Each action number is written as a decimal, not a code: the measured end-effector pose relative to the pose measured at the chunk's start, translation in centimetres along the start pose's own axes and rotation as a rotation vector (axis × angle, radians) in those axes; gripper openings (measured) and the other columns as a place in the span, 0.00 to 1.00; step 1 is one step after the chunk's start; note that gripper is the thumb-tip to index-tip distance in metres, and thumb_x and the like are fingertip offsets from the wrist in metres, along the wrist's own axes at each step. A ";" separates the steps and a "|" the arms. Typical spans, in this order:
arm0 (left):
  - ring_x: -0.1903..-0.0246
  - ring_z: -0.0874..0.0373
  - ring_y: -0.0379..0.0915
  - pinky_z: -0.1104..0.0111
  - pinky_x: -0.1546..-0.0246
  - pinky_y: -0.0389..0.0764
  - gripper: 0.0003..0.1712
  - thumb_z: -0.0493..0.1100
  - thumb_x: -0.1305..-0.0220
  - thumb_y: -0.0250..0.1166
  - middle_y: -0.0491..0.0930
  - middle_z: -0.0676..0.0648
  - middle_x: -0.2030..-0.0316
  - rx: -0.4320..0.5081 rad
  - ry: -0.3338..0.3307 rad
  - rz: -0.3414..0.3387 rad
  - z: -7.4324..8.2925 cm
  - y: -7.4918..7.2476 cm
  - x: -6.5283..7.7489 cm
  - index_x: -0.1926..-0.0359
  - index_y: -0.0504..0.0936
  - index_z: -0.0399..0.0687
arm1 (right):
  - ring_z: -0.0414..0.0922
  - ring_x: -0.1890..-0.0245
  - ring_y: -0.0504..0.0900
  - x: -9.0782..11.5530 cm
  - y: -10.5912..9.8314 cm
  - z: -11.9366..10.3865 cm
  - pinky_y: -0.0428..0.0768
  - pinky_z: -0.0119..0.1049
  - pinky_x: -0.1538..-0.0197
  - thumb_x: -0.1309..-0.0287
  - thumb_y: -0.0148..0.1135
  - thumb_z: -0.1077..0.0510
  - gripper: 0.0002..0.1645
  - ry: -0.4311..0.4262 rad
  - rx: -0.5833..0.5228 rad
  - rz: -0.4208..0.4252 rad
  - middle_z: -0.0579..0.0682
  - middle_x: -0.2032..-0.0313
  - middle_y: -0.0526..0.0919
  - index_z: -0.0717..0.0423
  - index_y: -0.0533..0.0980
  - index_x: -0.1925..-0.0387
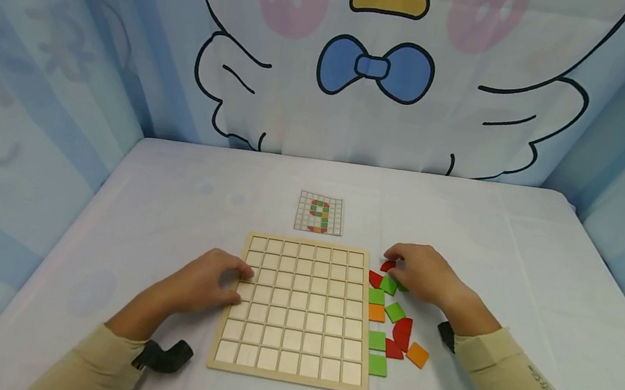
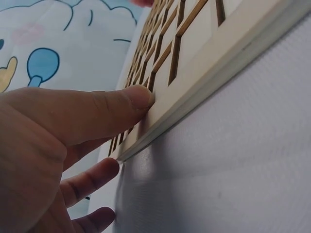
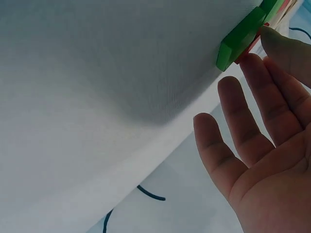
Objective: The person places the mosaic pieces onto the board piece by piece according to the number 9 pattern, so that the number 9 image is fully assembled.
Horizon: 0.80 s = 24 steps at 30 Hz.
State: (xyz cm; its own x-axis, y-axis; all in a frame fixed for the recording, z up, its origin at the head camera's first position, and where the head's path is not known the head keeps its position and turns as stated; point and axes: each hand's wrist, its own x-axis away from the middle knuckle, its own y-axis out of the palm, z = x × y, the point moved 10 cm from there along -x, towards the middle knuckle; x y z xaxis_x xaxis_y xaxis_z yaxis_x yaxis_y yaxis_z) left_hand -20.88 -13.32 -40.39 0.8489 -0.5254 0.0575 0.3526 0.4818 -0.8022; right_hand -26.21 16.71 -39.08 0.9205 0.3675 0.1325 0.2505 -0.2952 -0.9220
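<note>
A wooden grid board [image 1: 287, 377] lies flat on the table. My left hand [image 1: 210, 282] touches its left edge, thumb and a fingertip on the frame. In the left wrist view the thumb [image 2: 116, 107] lies extended on the wooden rim, the other fingers beside the edge. Beyond the board's upper right corner, my right hand [image 1: 424, 274] pinches a red curved-edge tile [image 1: 388, 266] between thumb and fingers. The right wrist view shows this red tile [image 3: 248, 51] at the fingertips, partly hidden behind a green tile [image 3: 242, 39]. The remaining right fingers are extended.
Loose tiles lie right of the board: several green squares [image 1: 378, 365], orange squares [image 1: 418, 355] and red curved pieces [image 1: 402, 333]. A small card [image 1: 304, 212] with a coloured grid pattern lies behind the board. A patterned curtain [image 1: 364, 129] hangs along the table's far edge.
</note>
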 end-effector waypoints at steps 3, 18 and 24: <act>0.43 0.42 0.69 0.48 0.43 0.69 0.18 0.38 0.40 0.73 0.80 0.47 0.50 -0.008 0.007 -0.017 0.1 0.1 0.1 0.48 0.84 0.44 | 0.56 0.53 0.77 0.0 0.0 0.0 0.74 0.54 0.43 0.36 0.65 0.62 0.18 0.002 0.000 0.001 0.58 0.52 0.83 0.64 0.79 0.46; 0.48 0.46 0.69 0.50 0.47 0.71 0.11 0.37 0.41 0.72 0.79 0.51 0.55 -0.001 -0.023 -0.021 0.0 0.2 0.2 0.57 0.83 0.50 | 0.55 0.55 0.77 -0.3 0.5 0.3 0.75 0.53 0.44 0.36 0.66 0.61 0.20 0.040 0.017 -0.010 0.58 0.53 0.82 0.64 0.78 0.45; 0.48 0.46 0.70 0.51 0.48 0.71 0.11 0.35 0.40 0.71 0.78 0.51 0.56 0.009 -0.048 -0.022 -0.3 0.2 0.4 0.57 0.83 0.50 | 0.55 0.55 0.77 -0.2 0.4 0.4 0.76 0.53 0.44 0.36 0.65 0.61 0.20 0.044 0.012 -0.013 0.59 0.52 0.82 0.65 0.78 0.44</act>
State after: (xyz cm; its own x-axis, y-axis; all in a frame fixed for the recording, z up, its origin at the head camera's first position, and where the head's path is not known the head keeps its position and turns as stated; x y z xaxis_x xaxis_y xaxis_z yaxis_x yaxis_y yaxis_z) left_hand -20.59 -13.60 -40.74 0.8587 -0.5019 0.1039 0.3748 0.4765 -0.7953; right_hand -26.44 16.82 -39.58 0.9297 0.3318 0.1598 0.2588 -0.2799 -0.9245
